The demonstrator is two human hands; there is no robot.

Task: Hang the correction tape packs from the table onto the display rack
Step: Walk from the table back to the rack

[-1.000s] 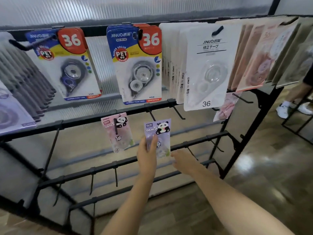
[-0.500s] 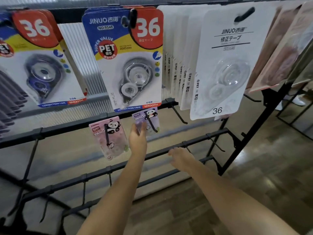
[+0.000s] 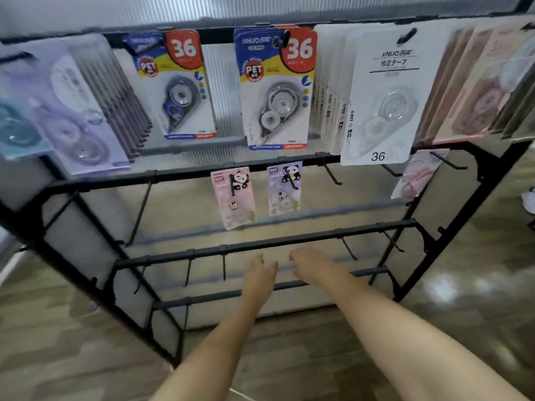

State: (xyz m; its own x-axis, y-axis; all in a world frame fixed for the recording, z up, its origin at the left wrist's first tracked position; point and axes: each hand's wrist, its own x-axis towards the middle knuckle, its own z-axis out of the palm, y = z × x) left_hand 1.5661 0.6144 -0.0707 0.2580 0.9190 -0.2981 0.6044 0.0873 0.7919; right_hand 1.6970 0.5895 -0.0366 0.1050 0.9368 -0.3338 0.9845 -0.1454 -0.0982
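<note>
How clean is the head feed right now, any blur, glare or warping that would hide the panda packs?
Head view: motion blur smears the left-edge packs; the pink panda pack and purple panda pack stay readable though soft. Glare patches sit on the floor at right. Wide-angle warping bows the rack bars. Left hand and right hand look slightly soft.

Both hands are hanging in front of the display rack point(image 3: 304, 235), level with its third rail, the left hand point(image 3: 260, 272) just beside the right hand point(image 3: 311, 266) and apart from it. Directly above the hands, two panda packs are hanging side by side from hooks on the second rail: one panda pack point(image 3: 234, 196) up and left of the left hand, the other panda pack point(image 3: 284, 188) above the gap between the hands. Higher still, a row of larger packs point(image 3: 276, 88) is hanging along the top rail.
</note>
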